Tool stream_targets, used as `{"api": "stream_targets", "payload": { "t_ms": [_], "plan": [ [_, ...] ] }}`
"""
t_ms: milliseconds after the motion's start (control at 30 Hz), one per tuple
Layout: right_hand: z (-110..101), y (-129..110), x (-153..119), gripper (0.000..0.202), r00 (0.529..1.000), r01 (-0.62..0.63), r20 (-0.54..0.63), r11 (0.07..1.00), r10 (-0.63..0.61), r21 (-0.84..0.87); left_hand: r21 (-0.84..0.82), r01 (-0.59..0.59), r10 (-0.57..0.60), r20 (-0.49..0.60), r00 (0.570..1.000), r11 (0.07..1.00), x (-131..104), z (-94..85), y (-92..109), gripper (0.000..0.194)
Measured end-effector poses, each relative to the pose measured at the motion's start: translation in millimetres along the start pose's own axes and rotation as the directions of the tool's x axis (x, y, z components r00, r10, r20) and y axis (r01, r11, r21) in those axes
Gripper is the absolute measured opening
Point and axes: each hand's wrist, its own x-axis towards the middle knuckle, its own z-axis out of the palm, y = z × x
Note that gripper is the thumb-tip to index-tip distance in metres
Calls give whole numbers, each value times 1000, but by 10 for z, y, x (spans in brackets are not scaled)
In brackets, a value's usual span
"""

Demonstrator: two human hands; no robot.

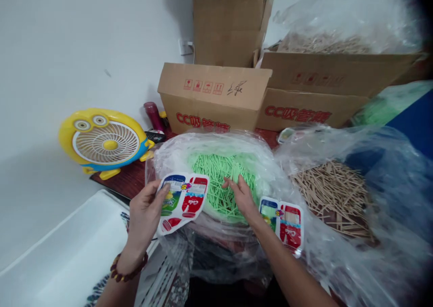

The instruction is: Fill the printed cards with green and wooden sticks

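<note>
My left hand [147, 214], with a beaded bracelet at the wrist, pinches a printed packet [184, 199] showing a green-blue bottle and a red cola bottle. Just right of it, a clear plastic bag [267, 162] lies open around many thin green sticks [213, 176]. My right hand [240, 192] is over these sticks, thumb and fingers bent at them; whether it grips any is too small to tell. A second packet [291, 228] of the same print lies beside my right forearm, partly covered by it. Brown sticks [333, 199] fill another open plastic bag at the right.
A yellow and blue fan [110, 140] stands at the left on the dark red table [120, 178], near a maroon bottle [154, 116]. Cardboard boxes [213, 90] line the back. A white tub [74, 248] sits at the lower left. Blue material [414, 122] is at the far right.
</note>
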Motion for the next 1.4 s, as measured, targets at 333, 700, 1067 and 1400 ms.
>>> {"api": "stream_targets", "payload": {
  "t_ms": [333, 700, 1067, 1400],
  "plan": [
    [-56, 163, -167, 23, 999, 9, -48, 955, 6, 295, -311, 457, -352, 339, 872, 833, -539, 477, -354, 26],
    [-2, 289, -184, 32, 990, -130, -28, 972, 138, 195, -291, 534, -387, 434, 813, 794, -724, 499, -551, 26],
    [-145, 75, 144, 35, 977, -164, 102, 961, 190, -223, -266, 569, -428, 440, 790, 778, -790, 481, -641, 27],
    [19, -287, 433, 16, 922, 38, 348, 853, 171, -520, -312, 556, -397, 447, 802, 771, -781, 477, -626, 21]
  ]
}}
